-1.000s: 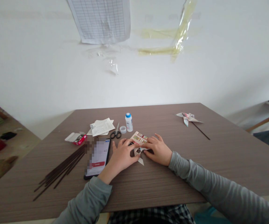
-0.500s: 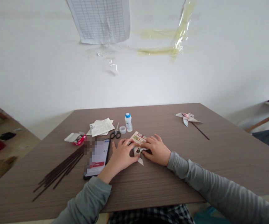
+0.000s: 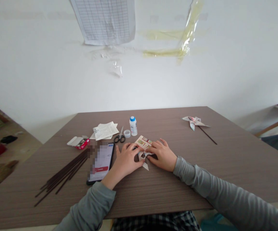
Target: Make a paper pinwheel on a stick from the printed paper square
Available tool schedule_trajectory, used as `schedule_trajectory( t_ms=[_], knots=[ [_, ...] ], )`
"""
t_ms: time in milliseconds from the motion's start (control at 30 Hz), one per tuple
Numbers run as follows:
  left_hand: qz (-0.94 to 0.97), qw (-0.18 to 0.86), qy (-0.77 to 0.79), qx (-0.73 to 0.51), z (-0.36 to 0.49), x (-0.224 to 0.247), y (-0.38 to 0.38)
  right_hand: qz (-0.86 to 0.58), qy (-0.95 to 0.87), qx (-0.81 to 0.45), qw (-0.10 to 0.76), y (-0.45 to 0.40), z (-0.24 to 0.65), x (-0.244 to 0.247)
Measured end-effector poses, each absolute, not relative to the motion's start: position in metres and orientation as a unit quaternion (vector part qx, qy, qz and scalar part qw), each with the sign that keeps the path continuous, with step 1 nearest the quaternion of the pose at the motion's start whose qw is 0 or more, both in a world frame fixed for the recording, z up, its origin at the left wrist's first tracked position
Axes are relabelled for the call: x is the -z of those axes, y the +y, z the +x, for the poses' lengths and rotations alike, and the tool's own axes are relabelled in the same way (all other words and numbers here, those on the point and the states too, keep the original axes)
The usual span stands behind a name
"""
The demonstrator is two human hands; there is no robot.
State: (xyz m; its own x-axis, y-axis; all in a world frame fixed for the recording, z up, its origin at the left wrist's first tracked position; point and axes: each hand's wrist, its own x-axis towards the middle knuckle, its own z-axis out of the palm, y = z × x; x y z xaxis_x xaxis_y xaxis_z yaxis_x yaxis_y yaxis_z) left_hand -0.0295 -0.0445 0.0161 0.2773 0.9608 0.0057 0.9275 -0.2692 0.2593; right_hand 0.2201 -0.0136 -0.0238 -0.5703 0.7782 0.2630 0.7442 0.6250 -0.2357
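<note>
- Near edge, bottom centre of the frame: dark checked cloth (image 3: 154, 222) below the rim of the table (image 3: 153, 199).
- Lower left: bundle of dark thin sticks (image 3: 65, 170), fanned toward the near edge.
- Left of centre: phone (image 3: 102, 164), screen up, between the sticks and the left hand (image 3: 126, 159); part of the screen is pixelated.
- Left hand: holding the folded paper, fingers arched, thumb set apart from them on its near part.
- Right hand (image 3: 163, 156): fingers curled narrow, holding the same paper from the right; exact fingertip contact partly hidden.
- Folded paper (image 3: 143, 142): on the table, just below the centre of the frame, between both hands; printed panels at its far part, a pale pointed end toward the near side.
- Beyond the phone, left to right: open red and white box (image 3: 82, 143) with small contents, unidentified; stacked printed papers (image 3: 105, 131); scissors (image 3: 119, 138) with dark handles; small round translucent container (image 3: 127, 133); upright white bottle (image 3: 133, 127), blue cap.
- Right of centre, far part of the table: paper pinwheel (image 3: 195, 122) on a dark stick, lying down.
- Wall, top of the frame: gridded sheet (image 3: 106, 22) left of centre; yellowish tape (image 3: 163, 53) right of centre.
</note>
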Motion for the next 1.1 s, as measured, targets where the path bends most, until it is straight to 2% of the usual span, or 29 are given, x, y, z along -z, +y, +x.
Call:
schedule_trajectory(
  t_ms=[233, 1100],
  knots=[
    [0.797, 0.095, 0.591, -0.085, -0.031, -0.014, -0.045, -0.422, -0.881, -0.065, 0.201, -0.011, 0.223, 0.028],
    [0.79, 0.119, 0.59, -0.118, -0.034, -0.01, -0.043, -0.444, -0.882, -0.07, 0.142, -0.016, 0.218, 0.015]
  ],
)
